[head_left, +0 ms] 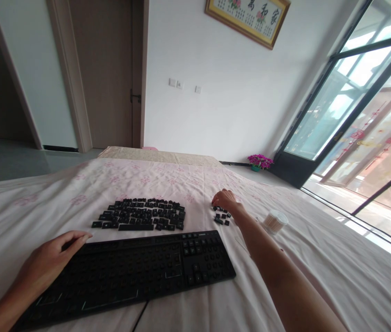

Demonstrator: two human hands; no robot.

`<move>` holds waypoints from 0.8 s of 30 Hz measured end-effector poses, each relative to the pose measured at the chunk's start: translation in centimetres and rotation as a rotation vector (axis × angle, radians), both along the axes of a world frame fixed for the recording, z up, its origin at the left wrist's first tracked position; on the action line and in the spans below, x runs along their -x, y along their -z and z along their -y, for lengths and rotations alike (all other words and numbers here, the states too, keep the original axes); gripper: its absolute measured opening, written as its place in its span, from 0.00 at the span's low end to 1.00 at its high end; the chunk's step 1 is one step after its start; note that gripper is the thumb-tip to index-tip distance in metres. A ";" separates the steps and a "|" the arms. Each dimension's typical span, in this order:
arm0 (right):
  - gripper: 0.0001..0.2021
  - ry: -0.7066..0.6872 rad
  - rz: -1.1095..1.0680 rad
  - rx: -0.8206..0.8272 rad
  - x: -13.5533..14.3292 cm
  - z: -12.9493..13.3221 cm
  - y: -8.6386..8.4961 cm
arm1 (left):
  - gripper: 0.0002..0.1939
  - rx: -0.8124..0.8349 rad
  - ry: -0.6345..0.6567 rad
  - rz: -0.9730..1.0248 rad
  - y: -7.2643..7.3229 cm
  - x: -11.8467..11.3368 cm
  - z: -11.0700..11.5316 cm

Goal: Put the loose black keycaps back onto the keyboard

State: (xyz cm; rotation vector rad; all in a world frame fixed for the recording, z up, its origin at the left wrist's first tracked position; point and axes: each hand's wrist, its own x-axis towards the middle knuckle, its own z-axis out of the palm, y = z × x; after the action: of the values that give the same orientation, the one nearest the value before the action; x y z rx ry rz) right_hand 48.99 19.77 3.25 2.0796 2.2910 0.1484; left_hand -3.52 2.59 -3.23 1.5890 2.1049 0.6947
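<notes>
A black keyboard (122, 272) lies at a slant on the bedsheet; most of its left part is bare of keycaps, while keys still sit towards its right end. My left hand (52, 253) rests by the keyboard's far left corner, thumb and forefinger pressed together; what is between them, if anything, is hidden. Beyond the keyboard, loose black keycaps (143, 214) are laid in rows. My right hand (226, 199) reaches out to a smaller group of keycaps (221, 216), its fingers curled down at the far side of that group. Its fingertips are too small to show what they hold.
A clear round tub of cotton swabs (275, 221) stands right of my right forearm. The keyboard's cable (140, 316) runs towards me. The pale flowered bedsheet (112, 180) has creases. Farther off are a brown door (103, 74), purple flowers (259, 161) and a glass door (340, 101).
</notes>
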 end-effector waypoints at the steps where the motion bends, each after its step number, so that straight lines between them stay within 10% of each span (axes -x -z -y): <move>1: 0.06 -0.004 -0.003 -0.002 0.1 0.1 0.0 | 0.20 -0.006 0.000 -0.003 0.0 0.0 0.0; 9: 0.08 -0.061 -0.080 -0.086 2.2 3.0 -1.8 | 0.21 -0.019 0.022 -0.047 -0.1 0.3 0.0; 24: 0.09 -0.336 -0.263 -0.233 6.7 21.0 0.3 | 0.23 -0.078 0.062 -0.062 0.0 0.4 0.3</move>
State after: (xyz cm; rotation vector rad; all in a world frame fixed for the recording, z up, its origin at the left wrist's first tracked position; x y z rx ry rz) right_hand 42.29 -1.18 2.94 1.8851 2.9004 0.1688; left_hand -3.90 2.33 -3.20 1.7308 2.0862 0.7239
